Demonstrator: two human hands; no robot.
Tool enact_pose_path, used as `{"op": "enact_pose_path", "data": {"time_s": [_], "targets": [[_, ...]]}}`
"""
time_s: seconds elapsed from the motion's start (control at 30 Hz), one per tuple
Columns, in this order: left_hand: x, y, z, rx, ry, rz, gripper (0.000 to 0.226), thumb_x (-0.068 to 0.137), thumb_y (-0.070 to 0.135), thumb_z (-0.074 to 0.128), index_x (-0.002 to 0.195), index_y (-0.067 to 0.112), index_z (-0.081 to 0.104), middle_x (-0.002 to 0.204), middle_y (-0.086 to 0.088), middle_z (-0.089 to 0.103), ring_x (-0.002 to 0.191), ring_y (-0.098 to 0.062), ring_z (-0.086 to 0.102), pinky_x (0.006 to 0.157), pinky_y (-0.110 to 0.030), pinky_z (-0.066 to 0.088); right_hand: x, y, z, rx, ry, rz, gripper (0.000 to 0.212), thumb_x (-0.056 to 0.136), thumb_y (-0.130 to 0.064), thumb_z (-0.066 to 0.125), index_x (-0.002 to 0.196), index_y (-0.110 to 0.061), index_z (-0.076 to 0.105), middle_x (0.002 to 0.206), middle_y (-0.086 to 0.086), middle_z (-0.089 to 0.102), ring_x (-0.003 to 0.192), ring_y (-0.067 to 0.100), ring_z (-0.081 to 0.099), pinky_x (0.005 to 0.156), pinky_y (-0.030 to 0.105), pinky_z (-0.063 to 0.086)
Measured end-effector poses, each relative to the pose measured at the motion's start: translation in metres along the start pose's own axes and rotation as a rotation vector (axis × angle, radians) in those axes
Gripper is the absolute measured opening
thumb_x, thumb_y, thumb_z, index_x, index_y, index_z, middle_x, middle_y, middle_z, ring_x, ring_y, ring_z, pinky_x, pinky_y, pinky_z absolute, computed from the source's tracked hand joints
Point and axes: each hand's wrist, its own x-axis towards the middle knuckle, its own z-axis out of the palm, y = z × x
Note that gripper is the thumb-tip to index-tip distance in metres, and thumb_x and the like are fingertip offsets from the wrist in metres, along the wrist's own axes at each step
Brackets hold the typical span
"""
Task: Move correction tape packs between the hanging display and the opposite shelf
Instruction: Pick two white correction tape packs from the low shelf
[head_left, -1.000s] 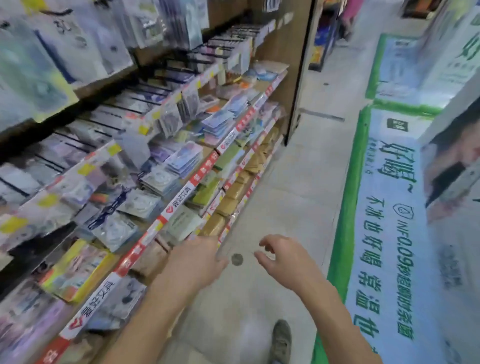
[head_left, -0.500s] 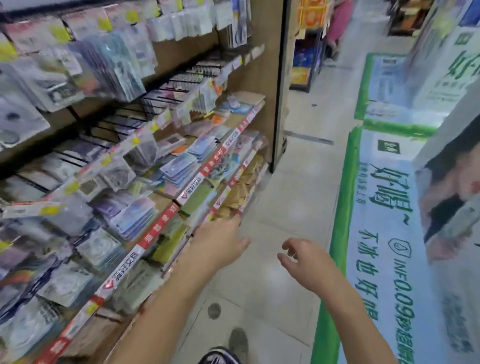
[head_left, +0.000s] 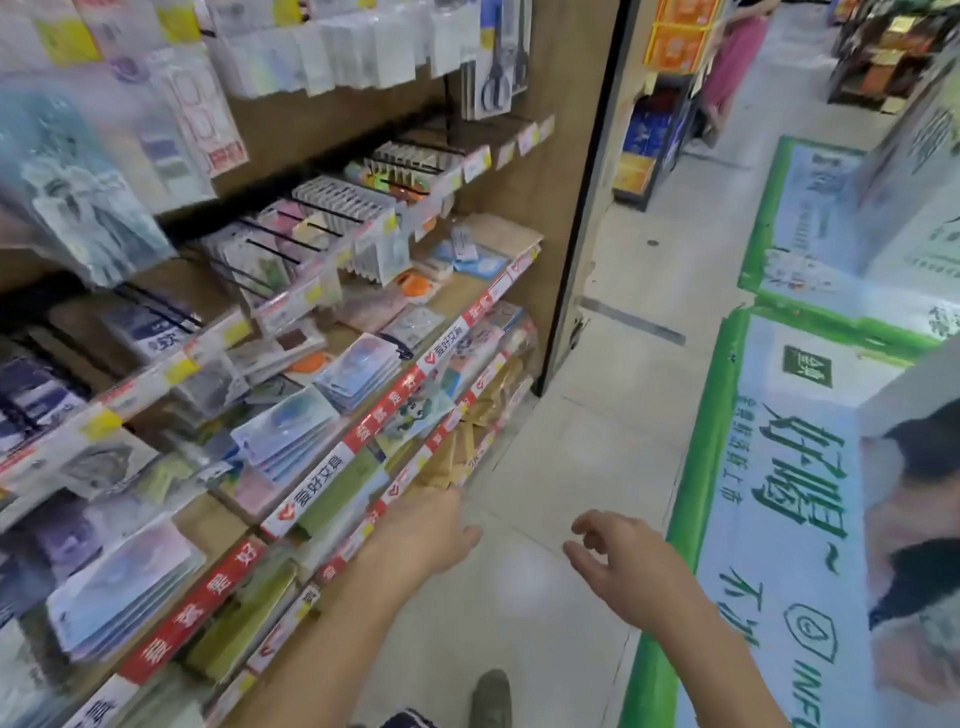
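A stationery shelf unit fills the left side, its red-and-white price rail (head_left: 384, 410) running along the shelf edge. Flat blister packs lie on it in stacks: a bluish stack (head_left: 291, 436) mid-shelf, another (head_left: 358, 371) behind it, and a large stack (head_left: 124, 587) nearest me. More packs hang on black pegs (head_left: 291, 249) above. My left hand (head_left: 426, 535) reaches out low beside the lower shelf edge and holds nothing. Over the floor, my right hand (head_left: 618, 561) hovers with fingers spread and curled, empty. Which packs are correction tape is too blurred to tell.
A dark-edged wooden end panel (head_left: 576, 208) closes the shelf unit at the far end. A floor display with green-bordered printed banners (head_left: 779, 493) stands on the right. The tiled aisle (head_left: 597, 415) runs ahead between them. My shoe (head_left: 491, 699) shows at the bottom. A person in pink (head_left: 732, 62) stands far off.
The view has lifted and moved forward along the shelves, bringing the upper hanging rows into sight. Both hands stay empty and stretched out ahead, the right hand's fingers a little more spread.
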Motion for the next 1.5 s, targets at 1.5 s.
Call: {"op": "enact_pose_path", "data": {"time_s": [1.5], "targets": [[0.322, -0.022, -0.189, -0.395, 0.12, -1.01, 0.034, 0.103, 0.045, 0.044, 0.125, 0.024, 0.057, 0.126, -0.002, 0.064, 0.116, -0.025, 0.062, 0.086, -0.034, 0.048, 0.625, -0.118, -0.112, -0.536, -0.574, -0.958, 0.032, 0.097, -0.035, 0.053, 0.114, -0.01, 0.065, 0.113, 0.016, 0.07, 0.105, 0.034, 0.065, 0.084, 0.037, 0.053]]}}
